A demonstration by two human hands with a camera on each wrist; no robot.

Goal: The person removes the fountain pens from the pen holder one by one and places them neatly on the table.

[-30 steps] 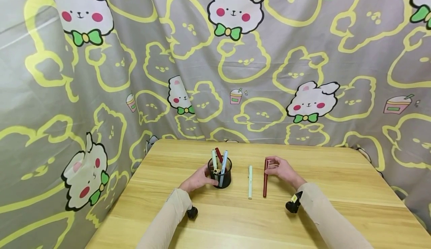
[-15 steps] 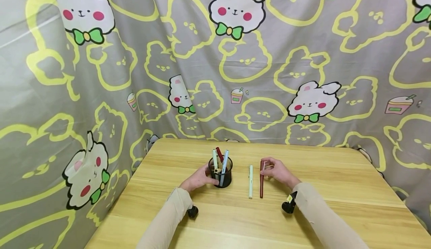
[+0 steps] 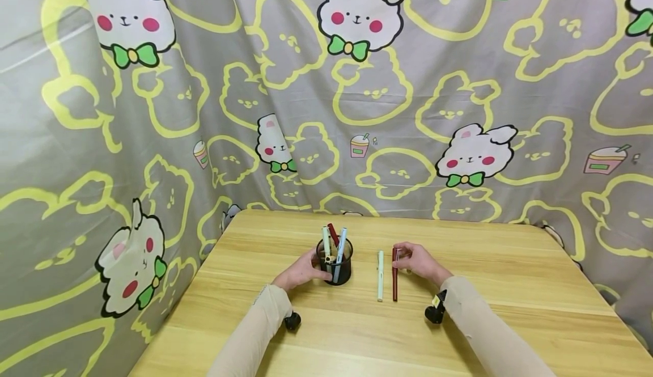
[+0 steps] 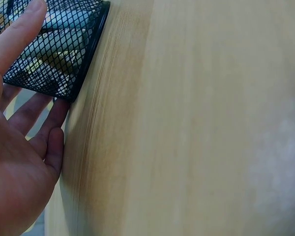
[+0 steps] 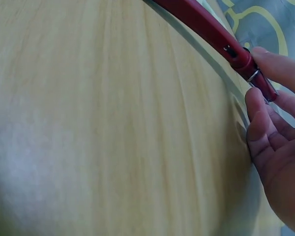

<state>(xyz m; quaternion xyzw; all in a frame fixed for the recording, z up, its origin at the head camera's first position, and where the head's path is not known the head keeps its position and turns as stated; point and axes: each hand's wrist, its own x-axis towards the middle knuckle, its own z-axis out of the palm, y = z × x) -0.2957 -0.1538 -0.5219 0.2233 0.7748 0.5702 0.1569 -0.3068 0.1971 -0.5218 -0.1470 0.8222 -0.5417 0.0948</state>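
Note:
A black mesh pen holder (image 3: 344,275) stands upright on the table. My left hand (image 3: 300,271) holds it from the left, thumb at the front; in the left wrist view the fingers (image 4: 34,110) reach behind its base. Light green (image 3: 326,238), dark red (image 3: 333,233) and light blue (image 3: 342,241) pens stick out of it. On the right, my right hand (image 3: 419,261) pinches a dark red pen (image 3: 395,285) by its far end. The right wrist view shows thumb and fingers at the end of this red pen (image 5: 201,22). Just left of it lies a light green pen (image 3: 380,279).
The wooden table (image 3: 326,331) reaches back to a grey curtain (image 3: 398,93) with cartoon animal prints, which also runs along the left side. A black wrist camera (image 3: 292,321) sits on the left sleeve and another camera (image 3: 435,313) on the right.
My right hand has shifted left and slightly nearer with the dark red pen, bringing it closer to the light green pen. The left hand and the pen holder stay in place.

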